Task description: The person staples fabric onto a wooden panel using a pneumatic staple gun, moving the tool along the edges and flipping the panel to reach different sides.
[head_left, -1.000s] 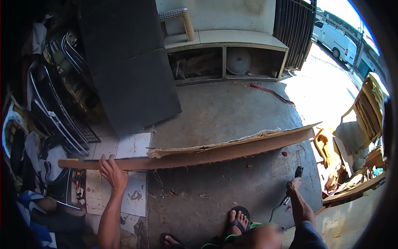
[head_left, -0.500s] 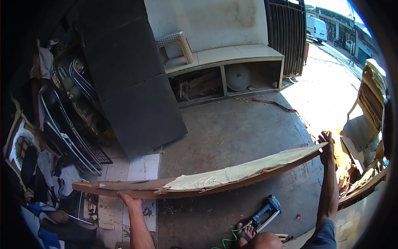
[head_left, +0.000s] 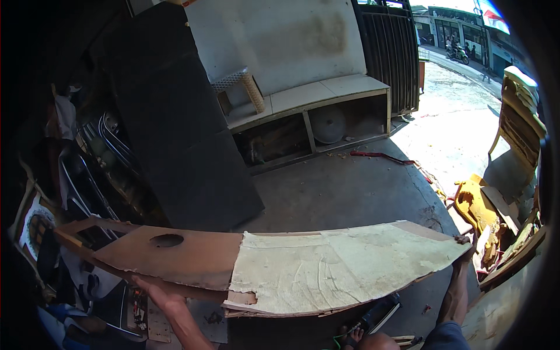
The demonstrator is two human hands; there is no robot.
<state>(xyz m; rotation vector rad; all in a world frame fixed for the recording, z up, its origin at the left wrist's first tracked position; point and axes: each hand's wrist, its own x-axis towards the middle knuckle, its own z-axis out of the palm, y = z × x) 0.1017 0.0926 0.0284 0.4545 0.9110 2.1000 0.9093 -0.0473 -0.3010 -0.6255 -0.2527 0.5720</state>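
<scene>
Left hand (head_left: 158, 296): fingers curled under the near edge of the wooden panel (head_left: 280, 265), gripping it from below towards its left end. Right hand (head_left: 464, 244): fingers hooked over the panel's far right corner, closed on its edge.

Wooden panel: long, broad board held roughly level between both hands above the concrete floor (head_left: 344, 192). Left part bare brown wood with a round hole (head_left: 166, 240); right part faced with a pale, torn sheet, chipped at the near edge. Likely stiff but thin, moderately heavy and awkward for its length; it may bow in the middle. The pale facing looks brittle and could flake, so the solid brown edges seem the better places to hold.

Surroundings: tall black slab (head_left: 186, 146) leaning behind; low white cabinet (head_left: 303, 116) with open compartments against the wall; stacked chair frames (head_left: 111, 151) at left; yellow upholstered pieces (head_left: 475, 207) and wooden scrap at right; a power tool (head_left: 379, 315) on the floor near the person's feet.
</scene>
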